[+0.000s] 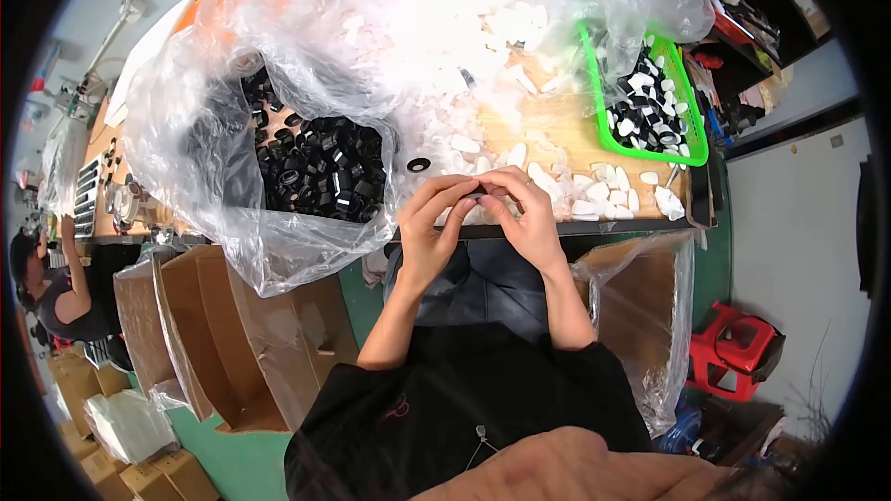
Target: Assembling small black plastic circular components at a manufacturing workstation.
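My left hand (432, 230) and my right hand (525, 224) meet over the table's front edge. Between their fingertips they pinch a small black part (479, 193), mostly covered by the fingers, so its kind cannot be made out. A flat black ring (419, 165) lies on the table just beyond my left hand. To the left, a clear plastic bag (306, 257) stands open around many black cap-like parts (320, 167). Beside my right hand, small white rounded pieces (603, 187) are scattered along the table edge.
A green basket (605, 142) of mixed black and white pieces stands at the right. Clear plastic film (408, 28) and more white pieces cover the back. Cardboard boxes (302, 334) stand below at both sides, a red stool (733, 353) at right. Another person (70, 292) works far left.
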`<state>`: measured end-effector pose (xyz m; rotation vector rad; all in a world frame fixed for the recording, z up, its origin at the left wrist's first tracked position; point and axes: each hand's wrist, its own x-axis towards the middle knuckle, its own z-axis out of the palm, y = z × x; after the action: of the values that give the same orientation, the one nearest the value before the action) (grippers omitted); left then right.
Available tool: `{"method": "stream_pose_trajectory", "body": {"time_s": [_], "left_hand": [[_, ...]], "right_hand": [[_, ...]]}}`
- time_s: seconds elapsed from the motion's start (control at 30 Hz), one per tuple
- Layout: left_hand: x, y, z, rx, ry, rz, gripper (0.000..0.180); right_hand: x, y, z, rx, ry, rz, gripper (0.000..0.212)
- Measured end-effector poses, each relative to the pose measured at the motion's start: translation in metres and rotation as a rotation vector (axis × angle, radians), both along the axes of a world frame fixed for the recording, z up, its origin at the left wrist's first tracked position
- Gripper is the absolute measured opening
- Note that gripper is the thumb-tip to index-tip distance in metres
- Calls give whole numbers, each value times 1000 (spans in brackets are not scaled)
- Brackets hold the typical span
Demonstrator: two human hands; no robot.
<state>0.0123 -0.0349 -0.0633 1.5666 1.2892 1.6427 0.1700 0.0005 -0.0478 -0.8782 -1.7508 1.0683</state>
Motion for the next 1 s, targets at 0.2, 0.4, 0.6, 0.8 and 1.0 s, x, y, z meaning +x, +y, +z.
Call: {"method": "stream_pose_trajectory", "body": {"time_s": [0.2,0.4,0.6,0.8,1.0], "left_hand": [[5,-3,-2,40,77,63,17],[-7,12,-5,-63,214,-4,17],[-75,46,-1,-53,804,665,15],[-116,40,-21,-57,832,607,16],[-109,26,-18,-56,677,597,13]], "right_hand": [[-17,-9,-16,-10,102,-123,17],[-4,-2,-22,-14,-28,-197,13],[84,47,-6,365,35,-731,18],[131,84,25,613,-576,-976,28],[109,72,-18,336,-484,-527,13]]}}
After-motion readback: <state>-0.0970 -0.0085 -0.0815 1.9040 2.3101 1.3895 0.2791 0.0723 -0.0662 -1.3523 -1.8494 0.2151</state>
